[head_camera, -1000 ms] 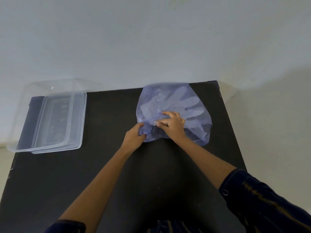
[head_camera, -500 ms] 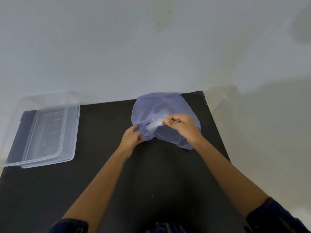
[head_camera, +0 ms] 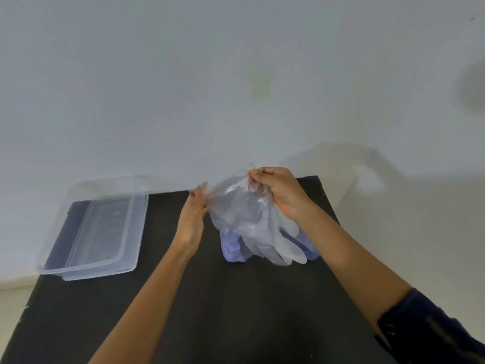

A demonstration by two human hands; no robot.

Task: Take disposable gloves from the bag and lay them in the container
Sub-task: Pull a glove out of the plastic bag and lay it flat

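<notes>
Two bare hands are meeting near the centre of the frame, above a black table [head_camera: 183,298] that is filling the lower half of the picture. Both hands are holding up a thin, see-through disposable glove [head_camera: 246,219]. The left hand [head_camera: 193,219] is pinching the glove's left edge between thumb and fingers. The right hand [head_camera: 279,191], slightly higher and to the right, is clenching the glove's top edge in its curled fingers. The glove is hanging downward from the two grips, its pale finger shapes dangling toward the table just right of centre.

Behind and below the hanging glove, a bluish plastic bag [head_camera: 232,249] is lying crumpled on the table, its lower edges showing to the left and right of the glove's fingers. Whether the glove's tips are touching the bag cannot be told.

At the left of the frame, well apart from the hands, a clear rectangular plastic container [head_camera: 126,243] is sitting on the table's far left corner, partly overhanging the edge. Nothing is showing inside it.

A dark sleeve [head_camera: 430,329] is covering the right forearm at the lower right corner. A pale wall [head_camera: 236,74] is filling the upper half of the picture.
</notes>
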